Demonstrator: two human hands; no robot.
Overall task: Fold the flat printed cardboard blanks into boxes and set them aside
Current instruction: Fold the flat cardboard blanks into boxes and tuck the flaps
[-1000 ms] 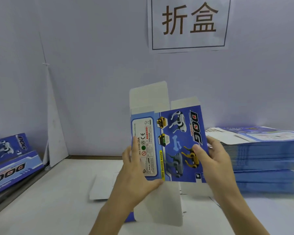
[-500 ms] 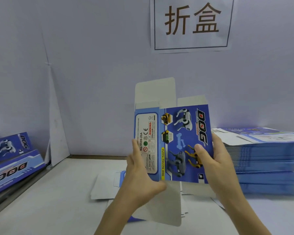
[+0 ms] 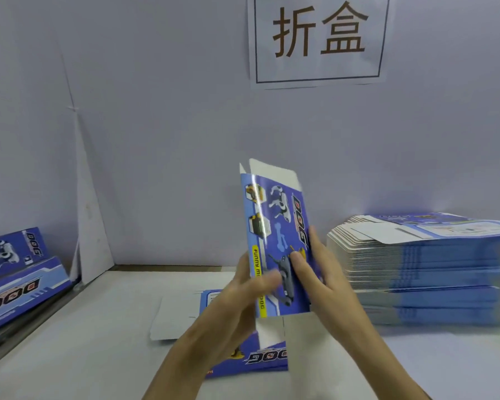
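Note:
I hold a blue printed "DOG" cardboard blank [image 3: 277, 226] upright above the table, its white end flaps showing at top and bottom. My left hand [image 3: 243, 295] grips its left edge, thumb across the yellow strip on the front. On the right edge, my right hand [image 3: 318, 272] pinches the blank with the thumb on the printed face and the fingers behind. The side panel is turned away, so the blank looks narrow. Another flat blank [image 3: 254, 359] lies on the table under my hands.
A tall stack of flat blanks [image 3: 422, 269] stands at the right on the white table [image 3: 84, 342]. Folded blue boxes [image 3: 18, 272] lie at the far left. A paper sign [image 3: 318, 39] hangs on the grey wall behind.
The blank has swung round: the left side panel with the warning label has folded back out of sight. Both hands have shifted a little lower and closer together.

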